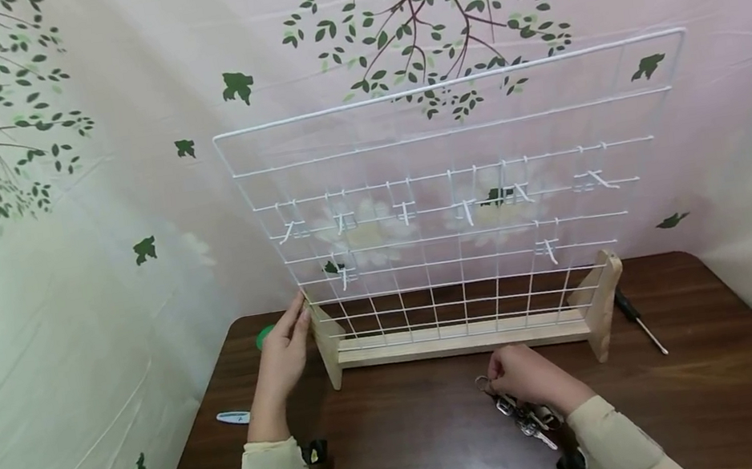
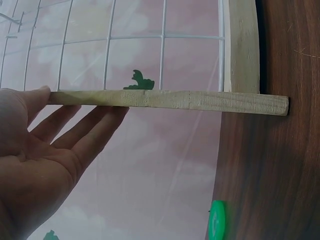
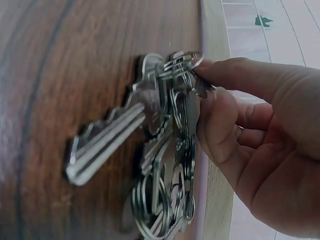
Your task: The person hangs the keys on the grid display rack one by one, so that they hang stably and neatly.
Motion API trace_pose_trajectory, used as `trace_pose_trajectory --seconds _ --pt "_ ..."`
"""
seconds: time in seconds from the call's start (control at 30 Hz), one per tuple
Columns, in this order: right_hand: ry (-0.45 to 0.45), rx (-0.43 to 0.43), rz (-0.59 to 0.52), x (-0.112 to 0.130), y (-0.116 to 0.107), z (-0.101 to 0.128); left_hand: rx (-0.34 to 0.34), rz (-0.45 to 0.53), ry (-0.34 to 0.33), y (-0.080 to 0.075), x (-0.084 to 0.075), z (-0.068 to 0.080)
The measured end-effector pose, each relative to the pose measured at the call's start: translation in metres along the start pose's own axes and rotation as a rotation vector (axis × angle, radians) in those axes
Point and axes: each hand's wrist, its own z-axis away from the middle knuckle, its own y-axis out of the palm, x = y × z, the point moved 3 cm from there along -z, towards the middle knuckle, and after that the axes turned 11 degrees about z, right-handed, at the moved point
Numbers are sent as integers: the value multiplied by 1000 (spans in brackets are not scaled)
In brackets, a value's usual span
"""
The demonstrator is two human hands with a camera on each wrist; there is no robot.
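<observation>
No writing or brand can be read on anything here. At the far left a pale cloth backdrop printed with green leaves and branches hangs behind and beside a dark wooden table. Near the table's left edge lie a small white tool and, farther back, a green round object. The left hand is open, fingers straight, its fingertips resting against the left wooden foot of a white wire grid panel, which stands upright in a wooden base across the far middle of the table. 8 small white hooks show on the grid's wires. Just in front of the base, right of centre, the right hand pinches the ring of a bunch of keys between thumb and forefinger; the keys lie on the table under the hand. At the far right, beside the right foot, a black-handled screwdriver lies on the wood.
</observation>
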Motion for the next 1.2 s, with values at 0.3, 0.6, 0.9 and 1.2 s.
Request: trace_pose_trajectory --seconds 0.3,0.6,0.9,1.2 --pt "-18 20 -22 5 11 6 -11 19 4 2 3 5" --pt "-99 -22 -114 9 16 11 0 36 12 20 1 1" --pt "-130 -102 -307 67 -2 -4 -26 33 23 9 3 2" --pt "-193 -236 -461 147 -31 -1 -50 29 35 3 2 2"
